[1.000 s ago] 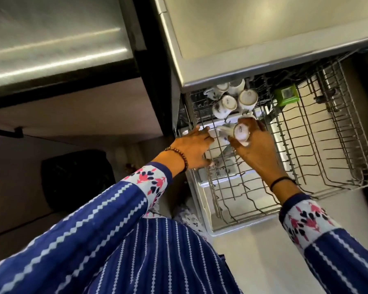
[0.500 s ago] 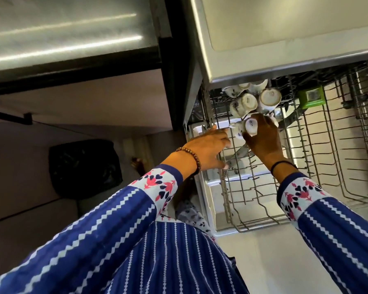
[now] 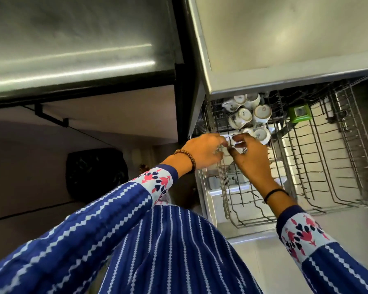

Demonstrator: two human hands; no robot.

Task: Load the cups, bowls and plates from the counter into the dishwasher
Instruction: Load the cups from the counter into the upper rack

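As the nearest teacup (image 3: 260, 134) lies among the other cups (image 3: 242, 115) in the far left corner of the upper rack (image 3: 346, 203), our right hand (image 3: 253, 164) hovers loose-fingered beside it, our left hand (image 3: 202, 149), grip unclear, touches the rack's edge, and next we likely turn away for more dishes.

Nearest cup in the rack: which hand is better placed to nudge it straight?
Right, probably. The right hand curls its fingers just beside the nearest cup. The left hand sits at the left edge of the rack, with the right hand between it and the cup.
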